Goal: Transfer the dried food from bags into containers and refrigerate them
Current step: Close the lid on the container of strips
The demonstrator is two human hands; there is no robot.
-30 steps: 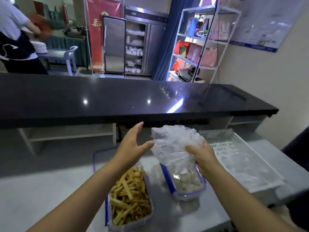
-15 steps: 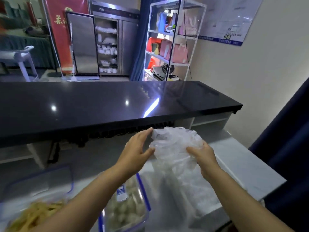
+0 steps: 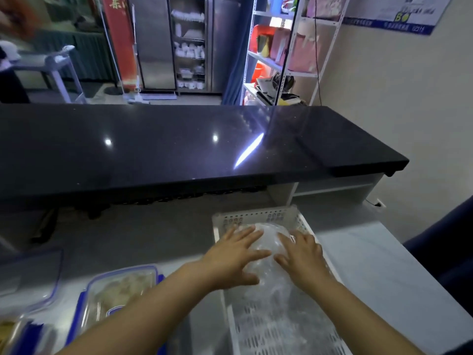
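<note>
A crumpled clear plastic bag (image 3: 267, 245) lies in the white perforated basket (image 3: 256, 217) on the grey worktop. My left hand (image 3: 231, 260) and my right hand (image 3: 302, 254) rest flat on the bag with fingers spread, one on each side, pressing it down. To the left stands a blue-rimmed clear container (image 3: 120, 290) with pale round food pieces. At the bottom left corner, the edge of a second container (image 3: 10, 331) with yellowish strips shows, blurred.
A clear lid (image 3: 30, 275) lies at the left on the worktop. A black raised counter (image 3: 179, 147) runs across behind the worktop. Beyond it stand a steel refrigerator (image 3: 179, 42) and a white shelf rack (image 3: 289, 47). The wall is at the right.
Both hands have lowered the bag from the air into the white basket and flattened onto it. The view has swung right, so the containers now sit at the left.
</note>
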